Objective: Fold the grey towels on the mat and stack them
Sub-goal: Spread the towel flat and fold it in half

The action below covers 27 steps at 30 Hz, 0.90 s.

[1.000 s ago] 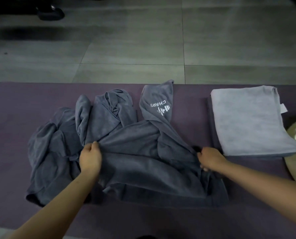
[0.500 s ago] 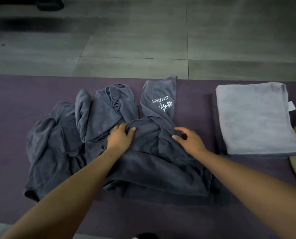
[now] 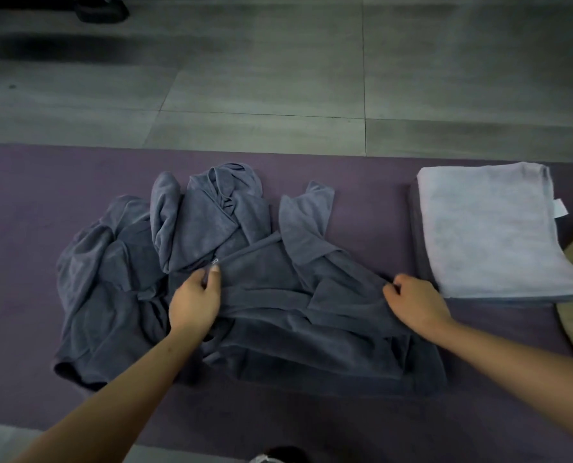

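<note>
- Step: you are spreading one dark grey towel (image 3: 298, 295) out of the crumpled heap (image 3: 118, 272) at mid-mat (image 3: 28, 202).
- Grip: left hand (image 3: 195, 300) and right hand (image 3: 415, 299) each pinch its cloth.
- Axis: held edge runs left-right.
- Next, likely: pull flat, fold, then onto folded stack (image 3: 492, 228) at right.

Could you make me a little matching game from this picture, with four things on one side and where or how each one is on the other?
Things:
1. left hand
2. right hand
3. light grey towel
4. purple mat

States:
A. folded flat, on the right
B. pinches the crumpled dark towel near its middle
C. lies under all the towels
D. grips the dark towel's right-hand edge

Pairs: 1-B, 2-D, 3-A, 4-C
</note>
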Motion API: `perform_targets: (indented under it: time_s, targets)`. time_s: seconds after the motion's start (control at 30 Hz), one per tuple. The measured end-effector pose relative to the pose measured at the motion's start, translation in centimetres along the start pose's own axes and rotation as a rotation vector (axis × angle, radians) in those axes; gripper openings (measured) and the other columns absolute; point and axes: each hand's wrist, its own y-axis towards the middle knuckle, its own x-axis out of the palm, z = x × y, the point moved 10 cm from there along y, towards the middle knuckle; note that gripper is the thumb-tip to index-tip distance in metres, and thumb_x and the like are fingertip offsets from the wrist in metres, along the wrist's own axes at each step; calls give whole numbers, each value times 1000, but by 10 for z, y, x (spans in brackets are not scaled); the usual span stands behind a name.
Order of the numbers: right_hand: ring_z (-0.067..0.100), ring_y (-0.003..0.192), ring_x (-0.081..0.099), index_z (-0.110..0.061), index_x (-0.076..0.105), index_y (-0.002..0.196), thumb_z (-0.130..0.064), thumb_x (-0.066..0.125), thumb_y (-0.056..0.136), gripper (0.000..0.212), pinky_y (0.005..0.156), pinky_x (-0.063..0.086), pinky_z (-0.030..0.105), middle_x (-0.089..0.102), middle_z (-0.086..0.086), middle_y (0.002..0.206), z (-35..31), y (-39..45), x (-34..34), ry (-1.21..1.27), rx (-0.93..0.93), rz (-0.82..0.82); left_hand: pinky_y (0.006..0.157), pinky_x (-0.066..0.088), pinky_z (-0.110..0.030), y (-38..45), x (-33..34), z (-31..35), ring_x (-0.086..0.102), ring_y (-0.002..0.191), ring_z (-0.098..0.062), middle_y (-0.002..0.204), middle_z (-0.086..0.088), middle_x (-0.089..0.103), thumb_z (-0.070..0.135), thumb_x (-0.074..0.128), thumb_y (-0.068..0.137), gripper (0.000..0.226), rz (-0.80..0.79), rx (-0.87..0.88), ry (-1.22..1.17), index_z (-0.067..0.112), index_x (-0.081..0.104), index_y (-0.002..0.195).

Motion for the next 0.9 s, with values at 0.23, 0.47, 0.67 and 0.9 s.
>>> perform_targets:
  time_s: [0.23,0.47,0.67,0.9]
  targets:
    - [27,123,47,-19,45,136,-37,59,89,52,103,39,37,51,7,136,-59,28,17,257,-277,28,101,31,-45,12,26,60,46,121,-30,127,-7,56,42,50,94,40,29,370,335,18,57,126]
    - [27,123,45,-31,40,139,-49,58,86,59,96,43,38,50,6,134,-100,65,42,206,-217,-123,76,42,-30,36,88,74,59,100,-32,96,-10,65,42,55,93,40,-344,117,68,4,61,103]
    - [26,78,52,-15,50,67,-42,47,94,38,62,30,31,53,2,72,-91,63,19,473,-106,36,71,52,-31,31,51,63,61,74,-20,76,-4,65,37,54,95,30,-186,-46,-444,13,64,80]
    - [40,107,54,6,56,100,-31,38,99,41,82,39,37,59,29,112,-19,56,-16,345,139,174,73,47,-37,9,3,-5,57,78,-29,74,-7,60,45,45,94,46,2,-124,-222,7,57,72]
